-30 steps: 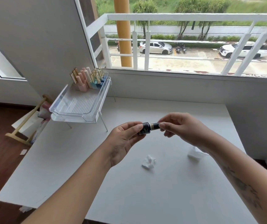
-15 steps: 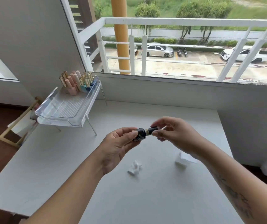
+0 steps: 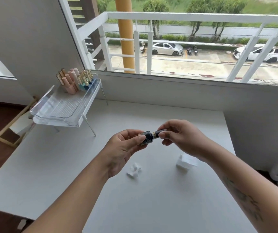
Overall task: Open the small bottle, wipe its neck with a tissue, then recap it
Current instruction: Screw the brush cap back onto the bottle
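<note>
A small dark bottle point(image 3: 147, 137) with a gold band is held sideways above the white table point(image 3: 54, 165). My left hand point(image 3: 123, 150) grips the bottle's body between thumb and fingers. My right hand point(image 3: 180, 137) pinches its dark cap point(image 3: 160, 132), which sits against the bottle's neck. A crumpled white tissue point(image 3: 133, 170) lies on the table below my hands. A folded stack of white tissues point(image 3: 185, 161) rests to the right, partly behind my right forearm.
A clear plastic tray point(image 3: 59, 111) on thin legs stands at the table's back left, holding several pink, gold and blue bottles point(image 3: 75, 80). A low white wall and balcony railing point(image 3: 193, 16) run behind the table. Wooden floor lies to the left.
The view has shifted slightly, so hands and bottle sit a little higher and more central. My fingers have shifted a little on the cap. The tissues have not moved on the table.
</note>
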`<state>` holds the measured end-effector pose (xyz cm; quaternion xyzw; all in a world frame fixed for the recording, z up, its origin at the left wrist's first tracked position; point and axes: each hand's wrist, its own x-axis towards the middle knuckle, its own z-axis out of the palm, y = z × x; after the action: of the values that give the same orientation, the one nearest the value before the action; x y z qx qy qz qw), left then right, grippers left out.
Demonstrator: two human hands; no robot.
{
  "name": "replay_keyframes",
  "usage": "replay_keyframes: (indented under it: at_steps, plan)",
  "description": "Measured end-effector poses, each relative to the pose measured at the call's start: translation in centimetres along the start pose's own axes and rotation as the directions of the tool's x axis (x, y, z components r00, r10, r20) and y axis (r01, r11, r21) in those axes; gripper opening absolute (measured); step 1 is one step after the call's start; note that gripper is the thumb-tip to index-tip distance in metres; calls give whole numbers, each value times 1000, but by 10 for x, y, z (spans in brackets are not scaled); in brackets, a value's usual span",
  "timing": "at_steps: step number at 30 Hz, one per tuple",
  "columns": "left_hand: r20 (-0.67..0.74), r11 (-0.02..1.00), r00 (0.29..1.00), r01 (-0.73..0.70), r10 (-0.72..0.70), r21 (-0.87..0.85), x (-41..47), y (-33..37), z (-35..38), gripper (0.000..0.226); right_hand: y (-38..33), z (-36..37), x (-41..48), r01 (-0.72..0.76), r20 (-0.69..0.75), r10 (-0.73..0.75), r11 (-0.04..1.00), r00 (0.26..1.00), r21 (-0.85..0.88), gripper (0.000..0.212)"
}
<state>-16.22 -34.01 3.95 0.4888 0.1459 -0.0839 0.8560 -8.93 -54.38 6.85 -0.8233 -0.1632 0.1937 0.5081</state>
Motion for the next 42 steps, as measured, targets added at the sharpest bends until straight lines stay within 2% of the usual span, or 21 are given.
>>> replay_keyframes:
  at_steps: [3,7,10,13,19,24,28,33,36,42]
  plan:
    - [-19,1000,1000,1,-1,-5,0,2,-8,33,-3,7,8,-24,21,24,1000,999,9,7]
    - [-27,997,1000,-1,-1,-74,0,10,-26,33,-14,21,21,-48,55,37,973,998,224,6]
    - [-32,996,999,-7,5,-86,2,20,-41,36,-30,39,38,-36,4,36,941,999,337,9]
    - [-54,994,998,-43,38,-99,6,35,-60,40,-50,61,60,-10,-44,27,937,999,349,8]
    - [-121,990,985,-127,120,-56,20,88,-117,31,-102,112,116,80,-89,-64,979,994,186,14]
    - [-231,978,953,-208,197,-23,44,143,-173,8,-150,155,180,187,-138,-170,975,976,121,15]
    - [-316,952,902,-244,292,184,66,178,-222,6,-173,189,236,193,-165,-182,980,969,53,20]
    - [-322,847,864,-194,386,496,95,192,-267,14,-178,226,301,180,-199,-238,945,951,-273,19]
    - [-294,792,869,-165,399,588,101,190,-281,12,-173,245,328,133,-185,-232,892,955,-432,16]
    - [-247,737,884,-146,396,660,101,183,-291,12,-164,268,350,80,-162,-188,854,969,-515,26]
